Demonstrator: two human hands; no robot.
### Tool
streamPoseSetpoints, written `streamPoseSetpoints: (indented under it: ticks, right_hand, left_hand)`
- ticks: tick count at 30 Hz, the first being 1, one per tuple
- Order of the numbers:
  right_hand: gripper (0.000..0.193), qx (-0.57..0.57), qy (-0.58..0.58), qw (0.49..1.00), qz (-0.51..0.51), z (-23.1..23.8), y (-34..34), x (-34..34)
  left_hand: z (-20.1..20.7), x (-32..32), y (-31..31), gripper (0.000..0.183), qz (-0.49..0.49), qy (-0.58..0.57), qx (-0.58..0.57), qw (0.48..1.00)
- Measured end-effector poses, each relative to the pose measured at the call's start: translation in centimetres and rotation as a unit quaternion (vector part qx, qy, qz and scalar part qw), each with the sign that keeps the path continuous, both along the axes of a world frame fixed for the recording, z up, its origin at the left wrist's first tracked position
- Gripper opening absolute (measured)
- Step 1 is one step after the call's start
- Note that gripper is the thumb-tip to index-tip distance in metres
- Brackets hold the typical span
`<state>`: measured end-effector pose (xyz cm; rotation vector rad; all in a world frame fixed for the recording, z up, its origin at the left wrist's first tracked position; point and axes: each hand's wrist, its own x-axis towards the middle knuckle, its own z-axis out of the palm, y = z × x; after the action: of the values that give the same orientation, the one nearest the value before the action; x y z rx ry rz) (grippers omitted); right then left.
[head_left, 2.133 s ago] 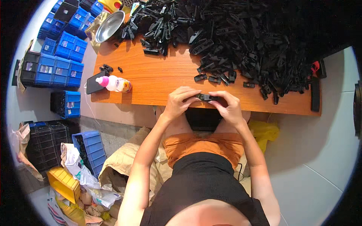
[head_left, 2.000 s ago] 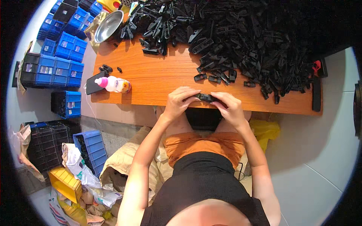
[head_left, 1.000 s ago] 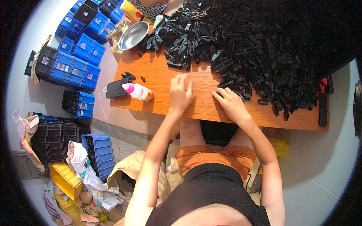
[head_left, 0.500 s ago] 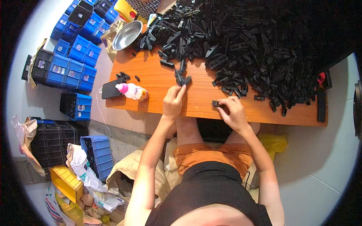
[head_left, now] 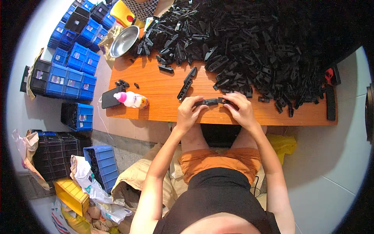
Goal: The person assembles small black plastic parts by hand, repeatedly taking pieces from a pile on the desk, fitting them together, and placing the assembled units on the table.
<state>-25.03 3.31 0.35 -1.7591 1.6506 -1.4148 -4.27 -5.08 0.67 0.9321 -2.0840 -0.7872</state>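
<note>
Over the near edge of the wooden table my left hand (head_left: 188, 112) pinches one end of a long black plastic part (head_left: 211, 101). My right hand (head_left: 242, 111) is closed on a smaller black plastic piece (head_left: 222, 100), held end to end with the long part; whether the two touch I cannot tell. Just beyond my left hand, more black parts (head_left: 187, 84) lie in a slanting line on the tabletop. A large heap of similar black parts (head_left: 249, 50) covers the far and right side of the table.
On the table's left stand a pink-capped bottle (head_left: 134, 100), a dark phone-like slab (head_left: 112, 97) and a metal bowl (head_left: 124, 41). Blue crates (head_left: 70, 82) are stacked on the floor at left. Below them are a yellow crate (head_left: 72, 195) and a beige sack (head_left: 136, 175).
My left hand has left the parts beyond it and come back toward me, with a long black part now in its fingers. Both hands are now close together, their pieces lined up.
</note>
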Motion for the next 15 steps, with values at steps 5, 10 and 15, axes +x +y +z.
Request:
streamPoseSetpoints:
  ticks: [5,10,15]
  right_hand:
    - [0.028,-0.017,0.084,0.996,0.037,-0.05,0.08,-0.12]
    - [0.028,-0.019,0.069,0.997,0.038,-0.3,0.0,-0.29]
    - [0.026,-0.016,0.079,0.996,0.044,0.23,-0.02,0.1]
  left_hand:
    - [0.39,0.07,-0.22,0.03,-0.041,0.001,0.019,0.999]
    - [0.1,0.06,-0.31,0.029,-0.04,0.022,0.062,0.997]
    - [0.58,0.19,-0.26,0.026,-0.039,0.01,0.047,0.998]
